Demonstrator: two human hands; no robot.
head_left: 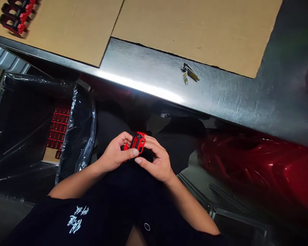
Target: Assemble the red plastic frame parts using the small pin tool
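Between my two hands, above my lap, is a red and black plastic part with an open frame shape. My left hand grips it from the left, thumb across its lower front. On the other side my right hand has its fingers closed around the part's right side, the thumb near its lower edge. The fingers hide some of the part. A nail clipper lies unfolded on the metal table, away from both hands.
Cardboard sheets cover much of the metal table. Several similar red and black parts stand at the upper left. A plastic-lined bin at left holds rows of red parts. Shiny red plastic lies at right.
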